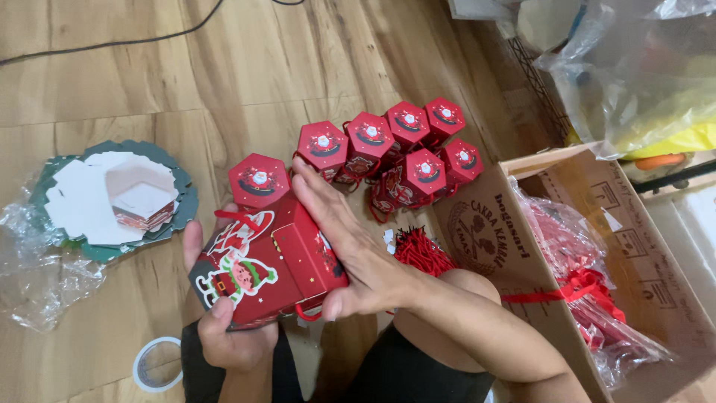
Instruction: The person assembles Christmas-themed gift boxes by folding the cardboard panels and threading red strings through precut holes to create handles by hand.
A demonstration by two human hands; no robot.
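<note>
Here: left hand (227, 328) grips glossy red cardboard box (265, 272); right hand (350, 246) flat, fingers extended, pressing its panel.

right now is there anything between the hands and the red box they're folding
Nothing visible. The left hand grips the half-folded red gift box from below, and the right hand presses flat on its side. The finished hexagonal boxes sit behind it on the wooden floor, apart from both hands.

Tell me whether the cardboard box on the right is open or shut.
Open. The cardboard box has its flaps spread, and clear plastic bags of red items show inside it.
</note>
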